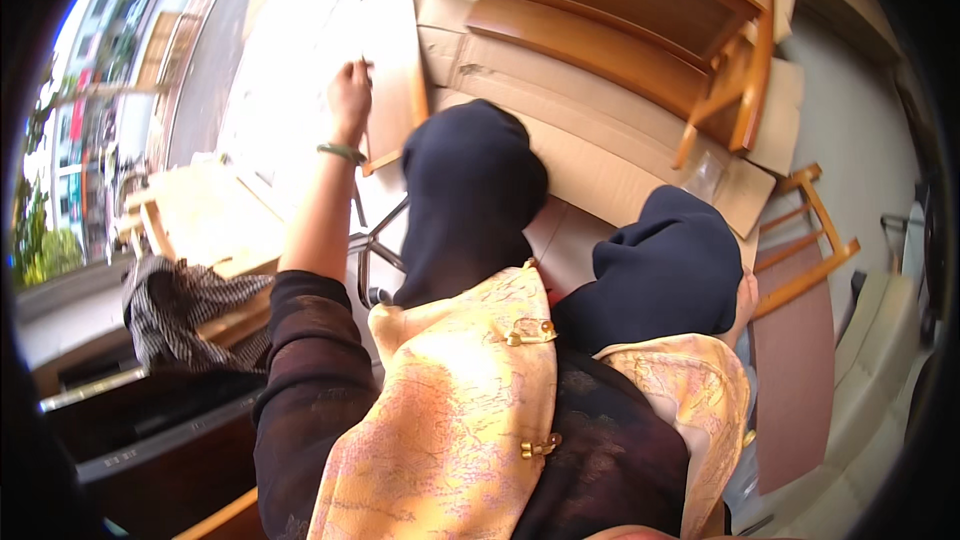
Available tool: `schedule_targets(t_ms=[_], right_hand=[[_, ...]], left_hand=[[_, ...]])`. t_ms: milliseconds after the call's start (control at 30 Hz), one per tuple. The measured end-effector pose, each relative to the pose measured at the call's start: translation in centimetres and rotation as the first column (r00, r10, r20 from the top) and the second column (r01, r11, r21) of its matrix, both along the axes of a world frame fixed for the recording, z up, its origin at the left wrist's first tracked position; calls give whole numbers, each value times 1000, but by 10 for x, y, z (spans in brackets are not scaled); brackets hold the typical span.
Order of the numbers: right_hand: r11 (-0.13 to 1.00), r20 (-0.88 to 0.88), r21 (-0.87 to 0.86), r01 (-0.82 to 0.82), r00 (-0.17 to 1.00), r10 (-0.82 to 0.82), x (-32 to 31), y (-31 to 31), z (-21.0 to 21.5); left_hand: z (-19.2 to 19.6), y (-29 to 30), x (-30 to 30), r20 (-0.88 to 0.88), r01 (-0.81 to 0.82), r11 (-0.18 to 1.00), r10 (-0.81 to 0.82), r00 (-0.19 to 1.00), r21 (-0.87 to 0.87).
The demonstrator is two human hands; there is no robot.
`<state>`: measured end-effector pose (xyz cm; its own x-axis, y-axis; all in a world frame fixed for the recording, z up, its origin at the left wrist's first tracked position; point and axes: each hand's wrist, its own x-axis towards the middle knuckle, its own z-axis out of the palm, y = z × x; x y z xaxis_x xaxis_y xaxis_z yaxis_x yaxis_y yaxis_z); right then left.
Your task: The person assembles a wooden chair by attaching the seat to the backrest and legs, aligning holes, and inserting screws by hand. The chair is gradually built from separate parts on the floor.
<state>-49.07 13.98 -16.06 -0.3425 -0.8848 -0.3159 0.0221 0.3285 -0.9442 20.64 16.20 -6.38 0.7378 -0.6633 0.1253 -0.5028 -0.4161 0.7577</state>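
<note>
My left arm reaches forward, and my left hand (350, 98) is closed, with a bracelet (342, 152) at the wrist. A small dark tip (367, 62) shows at its fingers; what it belongs to is too small to make out. Beside this hand is a wooden panel (398, 80) with a brown edge, partly washed out by glare. My right hand (745, 302) is down by my right thigh, mostly hidden behind the dark trousers (680, 265), and its fingers do not show clearly.
Brown wooden furniture (610, 50) lies tilted on flattened cardboard (560, 140) ahead. At right are a wooden frame (815, 225), a brown board (795, 370) and pale upholstery (870, 380). A metal leg base (370, 250) stands by my left knee; checked cloth (165, 315) lies farther left.
</note>
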Motion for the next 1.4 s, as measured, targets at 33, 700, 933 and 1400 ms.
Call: schedule_targets(t_ms=[33,700,933,1400], right_hand=[[1000,24,-23,-15,1000,16,0,-9,4],[905,-160,-351,-240,968,195,125,-76,227],[946,-52,-314,-77,997,64,112,-81,226],[930,-128,-277,-241,969,212,151,-91,219]], left_hand=[[-25,48,-1,-75,-141,987,147,986,76],[-208,87,-4,-946,-861,465,-131,-296,205],[-197,61,4,-905,-888,458,-393,-165,-37],[-124,139,6,-946,-777,571,-311,94,-265]])
